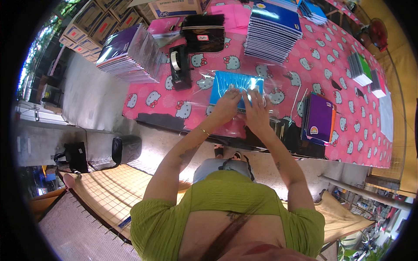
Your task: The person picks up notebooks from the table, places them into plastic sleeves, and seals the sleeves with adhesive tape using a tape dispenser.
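Note:
A blue spiral notebook lies on the table near its front edge, with clear plastic film spread out under and around it. My left hand rests over the notebook's near part, its fingers bent together on the film. Beside it, my right hand lies on the notebook's near right part with fingers stretched out and apart. Left of the notebook stands a black tape dispenser with a roll of clear tape. To the right, a small pile of notebooks with a purple cover on top sits by the table edge.
A tall stack of blue spiral notebooks rises behind the work spot. Plastic-wrapped notebooks are stacked at the left corner. A dark pouch, cardboard boxes and green notebooks stand around the pink patterned tablecloth.

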A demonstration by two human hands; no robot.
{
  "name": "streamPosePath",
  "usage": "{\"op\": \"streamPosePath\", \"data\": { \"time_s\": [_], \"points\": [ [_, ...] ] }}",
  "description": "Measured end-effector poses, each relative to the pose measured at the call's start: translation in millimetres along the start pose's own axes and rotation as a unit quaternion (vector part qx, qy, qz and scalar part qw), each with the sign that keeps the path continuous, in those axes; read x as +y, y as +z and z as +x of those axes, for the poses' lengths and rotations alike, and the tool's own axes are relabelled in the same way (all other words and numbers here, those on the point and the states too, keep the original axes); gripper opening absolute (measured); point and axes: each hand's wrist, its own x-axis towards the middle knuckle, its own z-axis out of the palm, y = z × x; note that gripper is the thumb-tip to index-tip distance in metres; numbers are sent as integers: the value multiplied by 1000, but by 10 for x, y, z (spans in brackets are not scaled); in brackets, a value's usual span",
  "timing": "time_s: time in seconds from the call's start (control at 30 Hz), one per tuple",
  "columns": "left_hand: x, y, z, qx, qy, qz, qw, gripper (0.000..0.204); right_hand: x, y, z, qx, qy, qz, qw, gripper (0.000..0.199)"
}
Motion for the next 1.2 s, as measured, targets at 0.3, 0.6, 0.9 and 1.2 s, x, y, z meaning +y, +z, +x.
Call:
{"op": "streamPosePath", "data": {
  "time_s": [0.3,0.6,0.9,1.2],
  "points": [
    [-214,-531,-456,28,-106,185,977,50,241,360,-160,-83,-68,-32,994,57],
    [-1879,-1159,-437,238,-483,-423,729,24,187,380,-133,-68,-72,29,995,52],
    [-1572,-911,-727,223,-471,159,839,18,134,348,-142,-44,-76,48,995,52],
    [167,-572,262,6,-316,-333,888,29,254,329,-171,-11,-75,29,997,45]
  ]
}}
